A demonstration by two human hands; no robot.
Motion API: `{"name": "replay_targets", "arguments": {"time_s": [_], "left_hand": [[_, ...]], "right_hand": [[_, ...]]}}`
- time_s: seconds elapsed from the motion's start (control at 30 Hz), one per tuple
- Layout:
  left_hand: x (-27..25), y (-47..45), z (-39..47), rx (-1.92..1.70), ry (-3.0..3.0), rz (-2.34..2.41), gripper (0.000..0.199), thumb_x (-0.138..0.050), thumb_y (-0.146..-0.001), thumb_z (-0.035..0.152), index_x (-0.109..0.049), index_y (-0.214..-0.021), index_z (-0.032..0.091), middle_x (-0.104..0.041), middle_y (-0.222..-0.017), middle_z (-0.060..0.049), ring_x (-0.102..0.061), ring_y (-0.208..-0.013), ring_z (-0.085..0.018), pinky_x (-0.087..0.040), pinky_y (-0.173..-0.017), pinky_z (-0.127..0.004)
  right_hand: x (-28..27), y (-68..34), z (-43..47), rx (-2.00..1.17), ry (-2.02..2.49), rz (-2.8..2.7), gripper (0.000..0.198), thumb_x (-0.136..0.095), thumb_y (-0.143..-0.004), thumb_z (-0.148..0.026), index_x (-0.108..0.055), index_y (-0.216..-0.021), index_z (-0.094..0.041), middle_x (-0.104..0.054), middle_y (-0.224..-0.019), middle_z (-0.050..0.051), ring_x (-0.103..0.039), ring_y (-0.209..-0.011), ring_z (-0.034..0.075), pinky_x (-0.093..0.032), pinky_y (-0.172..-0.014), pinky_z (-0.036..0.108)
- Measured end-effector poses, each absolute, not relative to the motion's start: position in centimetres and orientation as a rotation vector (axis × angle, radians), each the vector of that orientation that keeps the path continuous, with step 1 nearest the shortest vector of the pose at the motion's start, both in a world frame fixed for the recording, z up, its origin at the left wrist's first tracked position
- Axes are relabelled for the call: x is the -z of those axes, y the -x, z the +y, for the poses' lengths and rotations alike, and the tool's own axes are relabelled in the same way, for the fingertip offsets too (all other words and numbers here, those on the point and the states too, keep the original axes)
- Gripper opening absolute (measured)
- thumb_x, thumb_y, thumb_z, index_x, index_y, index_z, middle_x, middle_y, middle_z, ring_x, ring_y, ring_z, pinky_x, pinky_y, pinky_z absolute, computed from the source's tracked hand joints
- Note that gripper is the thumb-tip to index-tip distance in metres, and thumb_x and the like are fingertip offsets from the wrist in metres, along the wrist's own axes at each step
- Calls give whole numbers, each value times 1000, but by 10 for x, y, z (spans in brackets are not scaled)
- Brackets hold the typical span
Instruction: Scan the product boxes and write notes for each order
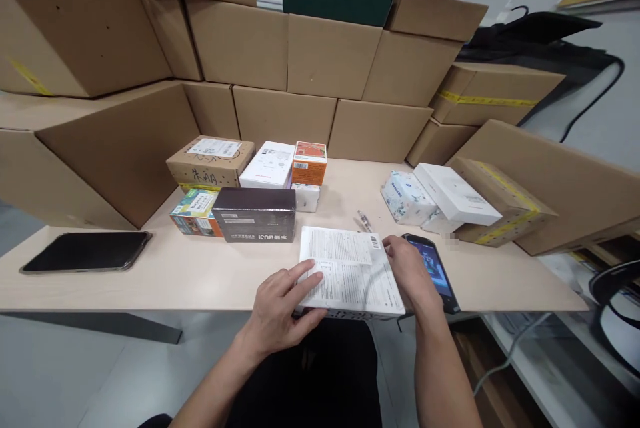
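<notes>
A flat white box (345, 281) with printed text and a barcode on its top lies at the table's front edge. My left hand (287, 301) grips its front left corner, two fingers on the top and the thumb along the front side. At the box's right edge, my right hand (407, 268) has its fingers curled against the side; the fingertips are partly hidden. Just right of that hand lies a smartphone (434, 268) with a lit screen, partly covered by the hand. A pen (365, 220) rests behind the box.
To the left stand a dark box (255, 215), an orange box (310, 161) and a small carton (210, 158). White boxes (457, 195) sit at the right. Stacked cardboard boxes (285, 115) wall in the back. A black phone (87, 252) lies far left on the table (200, 285).
</notes>
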State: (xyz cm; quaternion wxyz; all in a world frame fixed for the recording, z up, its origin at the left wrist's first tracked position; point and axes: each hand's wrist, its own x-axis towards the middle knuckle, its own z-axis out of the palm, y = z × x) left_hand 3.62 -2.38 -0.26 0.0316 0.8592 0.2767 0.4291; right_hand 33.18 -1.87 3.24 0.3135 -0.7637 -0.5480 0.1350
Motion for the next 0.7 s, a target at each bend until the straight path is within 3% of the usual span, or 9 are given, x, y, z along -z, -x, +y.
{"name": "replay_targets", "arguments": {"time_s": [0.2, 0.37, 0.53, 0.7], "left_hand": [[-4, -49, -24, -1295, -2625, 903, 42, -66, -86, 36, -60, -123, 18, -65, -132, -16, -71, -100, -26, -59, -82, -39], [-6, -58, -21, -1257, -2573, 870, 41, -66, -87, 38, -59, -122, 18, -65, -132, -14, -70, -102, -27, -59, -83, -40], [-3, -59, -18, -1246, -2562, 862, 43, -65, -87, 39, -60, -124, 19, -65, -131, -14, -69, -104, -26, -58, -86, -40], [0, -58, -19, -1225, -2581, 870, 44, -65, -87, 40, -60, -125, 20, -64, -133, -13, -69, -105, -26, -58, -86, -40]], "right_hand": [[-46, -338, -27, -149, 1833, -958, 22, -53, -83, -42, -45, -91, -23, -58, -65, -2, -59, -60, 19, -46, -62, 32], [-68, -304, -34, -558, 1170, -887, 22, -66, -79, -33, -48, -87, -23, -59, -66, -5, -59, -55, 13, -45, -51, 25], [-70, -267, -31, -783, 1313, -1207, 26, -59, -91, -46, -62, -97, -20, -69, -80, 2, -63, -68, 13, -52, -64, 26], [-62, -260, -29, -712, 1542, -1335, 32, -50, -95, -53, -60, -94, -22, -66, -73, 0, -59, -61, 12, -47, -60, 25]]}}
